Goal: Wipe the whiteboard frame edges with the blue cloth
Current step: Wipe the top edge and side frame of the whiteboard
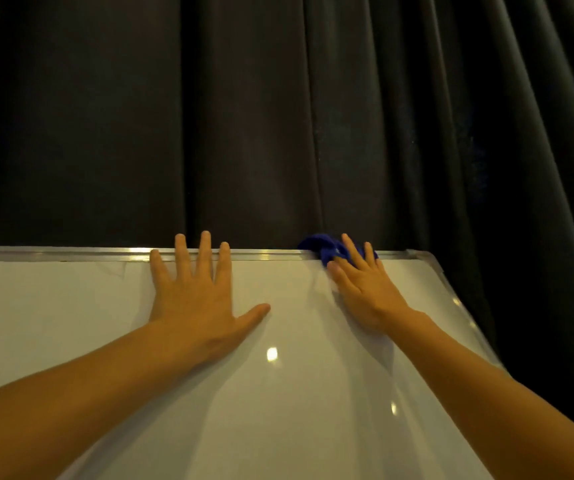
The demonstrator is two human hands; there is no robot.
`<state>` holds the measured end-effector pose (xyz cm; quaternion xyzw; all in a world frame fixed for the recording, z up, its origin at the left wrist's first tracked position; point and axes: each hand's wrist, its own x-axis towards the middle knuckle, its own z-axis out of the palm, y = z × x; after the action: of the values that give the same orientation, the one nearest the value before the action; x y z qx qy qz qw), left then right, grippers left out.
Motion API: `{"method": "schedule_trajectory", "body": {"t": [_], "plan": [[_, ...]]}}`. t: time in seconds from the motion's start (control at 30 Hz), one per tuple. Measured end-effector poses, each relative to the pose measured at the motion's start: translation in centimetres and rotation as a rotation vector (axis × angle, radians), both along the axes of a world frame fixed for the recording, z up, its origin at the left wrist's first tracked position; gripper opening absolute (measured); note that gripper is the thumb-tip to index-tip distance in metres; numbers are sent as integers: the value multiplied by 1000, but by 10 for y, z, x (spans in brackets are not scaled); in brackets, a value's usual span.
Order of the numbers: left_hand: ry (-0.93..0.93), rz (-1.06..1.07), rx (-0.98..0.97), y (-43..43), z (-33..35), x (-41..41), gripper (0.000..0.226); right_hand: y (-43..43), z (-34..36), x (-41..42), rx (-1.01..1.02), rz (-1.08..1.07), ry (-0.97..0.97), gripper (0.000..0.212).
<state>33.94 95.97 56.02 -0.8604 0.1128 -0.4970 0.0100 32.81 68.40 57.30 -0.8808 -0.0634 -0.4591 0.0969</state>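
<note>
1. Right hand (365,285) is pressing the blue cloth (323,249) under its fingertips, bunched up right on the whiteboard's top frame edge (271,254), close to the top right corner (420,254).
2. Left hand (193,292) is just spread flat on the whiteboard (71,323), empty, fingertips reaching over the same edge.
3. That edge runs left-right, so the untouched stretch probably lies left of the cloth, toward the left hand.
4. Most of the cloth is hidden by fingers; bottom and left edges are cut off. Dark curtain (244,116) behind.

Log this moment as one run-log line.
step: wiping top frame | right hand: pressing cloth on frame near right corner | left hand: flat on board, bracing | backdrop: dark curtain
</note>
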Motion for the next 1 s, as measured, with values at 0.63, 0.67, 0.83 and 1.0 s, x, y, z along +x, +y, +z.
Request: {"method": "schedule_trajectory", "body": {"t": [0.63, 0.67, 0.83, 1.0], "plan": [[-10, 33, -26, -187, 18, 5, 108, -91, 13, 15, -130, 145, -317, 63], [-25, 43, 1, -194, 19, 5, 103, -80, 16, 19, -183, 162, -266, 66], [-27, 85, 16, -195, 19, 8, 112, -120, 20, 28, -320, 22, -213, 70], [23, 56, 16, -199, 19, 3, 119, -162, 23, 27, -242, -47, -197, 59]]}}
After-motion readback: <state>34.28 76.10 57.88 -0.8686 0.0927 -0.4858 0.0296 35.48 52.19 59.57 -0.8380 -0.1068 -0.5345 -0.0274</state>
